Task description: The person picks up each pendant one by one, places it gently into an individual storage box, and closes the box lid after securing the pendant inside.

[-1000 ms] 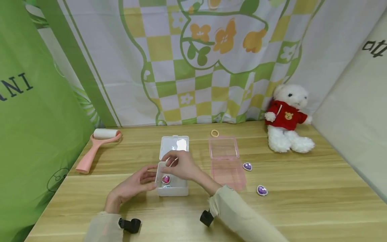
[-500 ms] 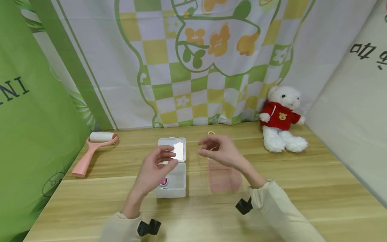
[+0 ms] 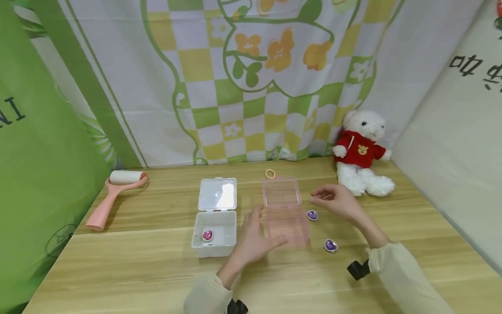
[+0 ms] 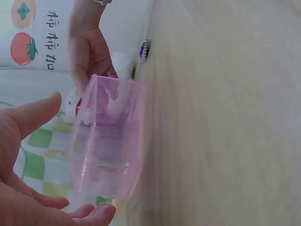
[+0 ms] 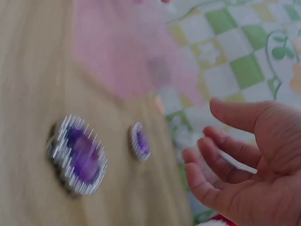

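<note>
The pink box [image 3: 285, 213] is clear glossy plastic; the table [image 3: 392, 244] is matt wood-grain; the 2 purple gems [image 3: 312, 215] are faceted and shiny.

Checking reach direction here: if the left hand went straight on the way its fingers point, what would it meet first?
Most likely the pink box: the left hand is open right beside it, fingers aimed at its near wall. Contact is unclear.

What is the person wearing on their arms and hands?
Both arms have long, loose sleeves in a pale cream colour, reaching to the wrists. The left hand and the right hand are bare, with no gloves and no rings that show. A small black camera mount sits at each wrist, just at the cuff: one on the left and one on the right.
</note>
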The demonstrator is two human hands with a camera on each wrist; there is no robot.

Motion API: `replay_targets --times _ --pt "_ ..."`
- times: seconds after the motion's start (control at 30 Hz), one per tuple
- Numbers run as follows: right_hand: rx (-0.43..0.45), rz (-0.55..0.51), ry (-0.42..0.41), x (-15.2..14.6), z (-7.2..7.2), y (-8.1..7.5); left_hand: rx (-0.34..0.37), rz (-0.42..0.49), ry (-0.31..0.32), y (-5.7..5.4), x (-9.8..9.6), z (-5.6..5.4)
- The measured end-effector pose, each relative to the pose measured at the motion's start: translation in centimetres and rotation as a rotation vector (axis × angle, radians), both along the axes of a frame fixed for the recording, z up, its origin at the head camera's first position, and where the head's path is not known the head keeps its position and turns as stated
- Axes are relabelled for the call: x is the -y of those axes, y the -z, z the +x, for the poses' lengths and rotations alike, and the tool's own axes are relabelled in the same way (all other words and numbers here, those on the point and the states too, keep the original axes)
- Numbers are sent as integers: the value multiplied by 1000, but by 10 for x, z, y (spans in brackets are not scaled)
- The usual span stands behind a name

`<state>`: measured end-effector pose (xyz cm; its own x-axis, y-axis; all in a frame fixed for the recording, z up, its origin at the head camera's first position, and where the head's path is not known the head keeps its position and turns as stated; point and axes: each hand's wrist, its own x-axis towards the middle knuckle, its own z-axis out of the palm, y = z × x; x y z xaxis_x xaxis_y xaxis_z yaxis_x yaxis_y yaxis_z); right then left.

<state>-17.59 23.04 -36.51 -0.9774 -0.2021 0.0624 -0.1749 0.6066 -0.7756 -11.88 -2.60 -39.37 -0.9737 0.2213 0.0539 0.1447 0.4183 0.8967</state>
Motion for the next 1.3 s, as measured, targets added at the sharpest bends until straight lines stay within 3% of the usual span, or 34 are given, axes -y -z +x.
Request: replay_targets --times 0.07,0.17,0.47,0.73,1.0,1.3 --pt "59 9 6 -11 -2 12 33 -15 -29 6 -5 2" --pt "144 -15 -1 -23 -5 28 59 30 -49 14 -10 1" --pt "265 -145 -62 -42 -13 51 97 95 0 27 -8 -5" --pt "335 -203 -119 -42 -17 56 130 103 12 32 1 -8" --pt "383 -220 -122 -38 -22 55 148 106 29 31 4 -9" --pt "339 -184 -154 -35 -25 58 147 107 38 32 5 -10"
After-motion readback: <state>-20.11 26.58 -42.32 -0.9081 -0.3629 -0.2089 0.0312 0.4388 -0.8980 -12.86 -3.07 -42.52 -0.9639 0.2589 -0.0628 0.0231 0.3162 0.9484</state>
